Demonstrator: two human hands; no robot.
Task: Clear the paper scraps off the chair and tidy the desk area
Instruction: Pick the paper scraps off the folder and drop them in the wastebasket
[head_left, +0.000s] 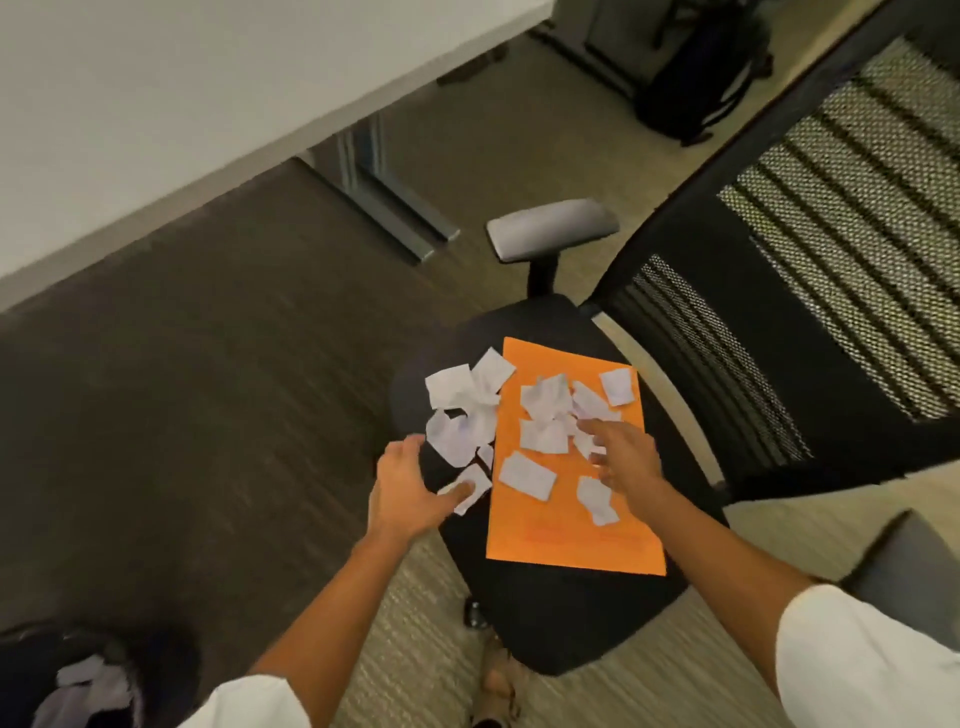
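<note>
Several torn white paper scraps (527, 470) lie scattered over the black chair seat (571, 618) and over an orange envelope (566, 540) that rests flat on it. My left hand (402, 486) hovers at the seat's left edge with fingers spread, its thumb touching one scrap (470, 486). My right hand (623, 457) reaches over the envelope, fingers apart, fingertips among the scraps near the middle of the pile. Neither hand holds anything.
The chair's mesh backrest (831, 218) rises at the right, a grey armrest (553, 228) behind the seat. A white desk (156, 93) stands at the upper left. A dark bin (88, 680) with paper inside sits at the lower left. A black backpack (701, 73) is on the floor.
</note>
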